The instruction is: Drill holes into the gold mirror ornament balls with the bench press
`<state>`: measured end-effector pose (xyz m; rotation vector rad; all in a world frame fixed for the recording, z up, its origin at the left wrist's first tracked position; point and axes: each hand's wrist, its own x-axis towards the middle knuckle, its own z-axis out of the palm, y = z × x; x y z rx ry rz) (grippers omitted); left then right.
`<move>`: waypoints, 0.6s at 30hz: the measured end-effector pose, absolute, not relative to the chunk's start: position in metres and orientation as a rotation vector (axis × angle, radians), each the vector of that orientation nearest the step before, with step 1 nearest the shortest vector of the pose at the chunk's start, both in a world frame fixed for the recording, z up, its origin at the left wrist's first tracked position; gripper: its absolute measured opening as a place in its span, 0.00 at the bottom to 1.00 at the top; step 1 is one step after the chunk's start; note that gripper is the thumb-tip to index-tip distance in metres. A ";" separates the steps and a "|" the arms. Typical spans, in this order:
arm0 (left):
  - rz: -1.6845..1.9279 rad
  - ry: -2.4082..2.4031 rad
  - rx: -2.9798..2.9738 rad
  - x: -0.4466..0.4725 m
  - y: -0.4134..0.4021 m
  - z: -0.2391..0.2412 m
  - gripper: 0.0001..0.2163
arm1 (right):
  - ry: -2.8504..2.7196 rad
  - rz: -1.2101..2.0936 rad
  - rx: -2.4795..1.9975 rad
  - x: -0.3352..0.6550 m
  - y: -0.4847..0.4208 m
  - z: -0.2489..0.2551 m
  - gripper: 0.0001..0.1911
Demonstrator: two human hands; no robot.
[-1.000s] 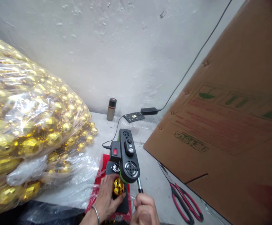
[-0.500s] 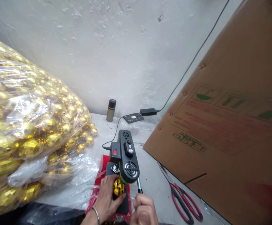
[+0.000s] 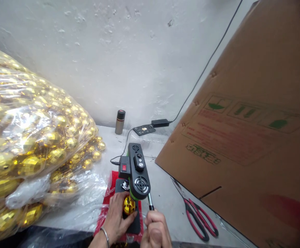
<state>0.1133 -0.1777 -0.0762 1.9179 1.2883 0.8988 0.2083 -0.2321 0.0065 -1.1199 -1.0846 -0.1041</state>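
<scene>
Nearest to us, our left hand (image 3: 117,215) grips a faceted gold ball (image 3: 128,205) and holds it on the black base plate (image 3: 136,224) of a small bench press (image 3: 137,172). The ball sits directly beneath the press head, just right of the left palm, with the fingers wrapped around its left and lower sides. Our right hand (image 3: 155,231) is clenched around the lower end of the press lever (image 3: 150,201). The lever's long axis runs from that fist up and slightly left into the press head, so the right hand is nearer the lever and the left hand nearer the ball. A red mat (image 3: 108,203) lies under the base plate. Red-handled scissors (image 3: 200,222) lie on the bench (image 3: 165,193) to the right, beside a large cardboard box (image 3: 243,137). To the left, a clear plastic bag of gold balls (image 3: 31,144) rests on the bench. Further back stand a small capped bottle (image 3: 119,121), probably a flask, and a power adapter (image 3: 159,123) at the wall.
</scene>
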 end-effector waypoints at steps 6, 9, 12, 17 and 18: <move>0.913 1.291 1.936 0.113 -0.177 -0.076 0.18 | -1.061 -0.219 -1.040 0.209 -0.223 0.003 0.23; 0.944 1.276 1.940 0.113 -0.177 -0.077 0.18 | -1.037 -0.230 -1.014 0.207 -0.219 0.003 0.23; 0.980 1.267 1.941 0.114 -0.176 -0.079 0.18 | -1.031 -0.227 -1.013 0.207 -0.218 0.001 0.22; 0.987 1.268 1.935 0.115 -0.176 -0.081 0.19 | -1.057 -0.251 -1.006 0.207 -0.217 -0.012 0.23; 0.982 1.270 1.932 0.115 -0.176 -0.082 0.19 | -1.063 -0.249 -1.009 0.207 -0.216 -0.016 0.23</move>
